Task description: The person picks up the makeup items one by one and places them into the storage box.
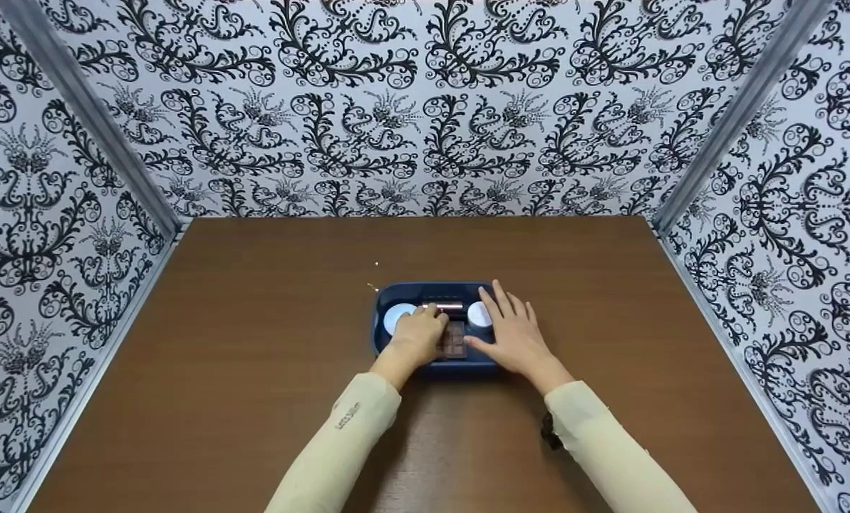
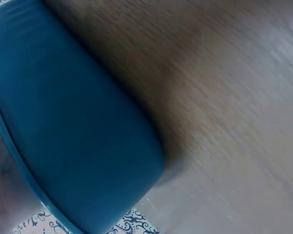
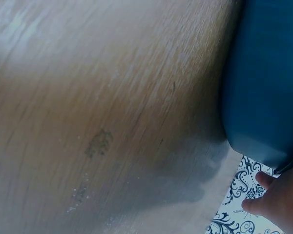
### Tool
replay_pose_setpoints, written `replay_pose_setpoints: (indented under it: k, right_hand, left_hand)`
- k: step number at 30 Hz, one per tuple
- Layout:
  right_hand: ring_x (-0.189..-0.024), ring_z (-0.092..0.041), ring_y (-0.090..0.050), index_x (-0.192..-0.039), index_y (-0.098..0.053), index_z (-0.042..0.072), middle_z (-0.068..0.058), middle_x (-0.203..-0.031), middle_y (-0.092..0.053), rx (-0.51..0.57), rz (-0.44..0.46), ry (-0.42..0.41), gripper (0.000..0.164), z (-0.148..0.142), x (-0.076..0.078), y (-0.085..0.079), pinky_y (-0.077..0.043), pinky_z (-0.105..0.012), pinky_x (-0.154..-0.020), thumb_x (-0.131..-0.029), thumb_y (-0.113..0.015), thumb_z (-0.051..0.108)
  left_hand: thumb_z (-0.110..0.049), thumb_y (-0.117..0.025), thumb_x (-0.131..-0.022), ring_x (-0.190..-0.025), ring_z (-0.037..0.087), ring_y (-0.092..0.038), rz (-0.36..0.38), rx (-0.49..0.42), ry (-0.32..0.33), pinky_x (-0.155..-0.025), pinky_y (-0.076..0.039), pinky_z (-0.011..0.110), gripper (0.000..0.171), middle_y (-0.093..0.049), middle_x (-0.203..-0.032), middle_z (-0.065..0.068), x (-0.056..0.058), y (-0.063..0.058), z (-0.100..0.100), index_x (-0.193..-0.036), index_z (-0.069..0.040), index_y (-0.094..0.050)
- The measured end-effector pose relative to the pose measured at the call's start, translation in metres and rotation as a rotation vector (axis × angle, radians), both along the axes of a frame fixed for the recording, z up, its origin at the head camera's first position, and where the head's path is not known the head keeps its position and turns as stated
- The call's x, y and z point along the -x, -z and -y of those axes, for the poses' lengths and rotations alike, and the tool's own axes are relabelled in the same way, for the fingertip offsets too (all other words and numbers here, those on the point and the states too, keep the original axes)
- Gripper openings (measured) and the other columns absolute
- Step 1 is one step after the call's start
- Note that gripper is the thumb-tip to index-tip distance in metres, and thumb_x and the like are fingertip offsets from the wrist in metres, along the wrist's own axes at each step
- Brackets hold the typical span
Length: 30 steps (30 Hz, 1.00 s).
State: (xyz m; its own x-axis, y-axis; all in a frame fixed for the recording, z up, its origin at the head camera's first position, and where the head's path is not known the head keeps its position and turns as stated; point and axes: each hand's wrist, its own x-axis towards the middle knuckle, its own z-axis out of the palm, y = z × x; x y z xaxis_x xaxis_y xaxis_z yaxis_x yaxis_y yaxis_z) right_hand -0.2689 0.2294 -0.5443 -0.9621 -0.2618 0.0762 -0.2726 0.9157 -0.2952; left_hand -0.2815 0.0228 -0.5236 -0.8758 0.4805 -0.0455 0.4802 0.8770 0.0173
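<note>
A dark blue tray-like basket (image 1: pixel 460 367) with rounded corners stands on the table in the head view. It holds a white round-lidded jar (image 1: pixel 398 318) at the left, another white-lidded jar (image 1: pixel 479 314) at the right, a shiny pinkish tube (image 1: pixel 444 306) at the back and a brown palette-like case (image 1: pixel 456 340) in the middle. My left hand (image 1: pixel 417 335) reaches into the basket with bent fingers, over the case's left part; its fingertips are hidden. My right hand (image 1: pixel 516 333) lies over the basket's right end with fingers spread, beside the right jar.
The brown wooden table (image 1: pixel 254 320) is bounded by patterned walls (image 1: pixel 410 128) at the back and sides. A thin gold-coloured bit (image 1: pixel 373 287) lies just outside the basket's back left corner, with a tiny bright speck (image 1: pixel 376 263) behind it.
</note>
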Motion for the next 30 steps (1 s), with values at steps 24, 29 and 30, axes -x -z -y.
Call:
replay_pose_setpoints:
  k: [24,29,30]
  right_hand:
    - [-0.151,-0.044,-0.019,-0.16,-0.023,0.014,-0.016,-0.168,-0.015,0.034,0.007,-0.008,0.096,-0.023,0.011,-0.01,-0.016,-0.07,-0.117,-0.088,-0.061,0.065]
    - [-0.154,-0.04,-0.013,-0.161,-0.02,0.015,-0.015,-0.168,-0.012,0.008,0.002,-0.02,0.1,-0.025,0.017,-0.021,-0.009,-0.072,-0.117,-0.086,-0.062,0.066]
    - [-0.155,-0.039,-0.01,-0.161,-0.019,0.016,-0.014,-0.169,-0.01,-0.002,0.0,-0.021,0.101,-0.026,0.019,-0.024,-0.006,-0.072,-0.117,-0.085,-0.063,0.067]
  left_hand:
    - [-0.038,-0.07,-0.091,-0.144,0.027,-0.041,-0.098,-0.159,-0.035,-0.118,-0.035,0.047,0.056,-0.045,-0.155,0.006,0.027,-0.027,0.03,-0.14,-0.015,-0.056]
    - [-0.047,-0.069,-0.09,-0.153,0.027,-0.026,-0.075,-0.149,-0.089,-0.124,-0.021,0.051,0.078,-0.025,-0.166,0.002,0.032,-0.033,0.03,-0.155,-0.02,-0.036]
    - [-0.05,-0.069,-0.089,-0.154,0.028,-0.022,-0.076,-0.15,-0.101,-0.125,-0.018,0.052,0.082,-0.021,-0.168,0.002,0.033,-0.035,0.029,-0.157,-0.02,-0.033]
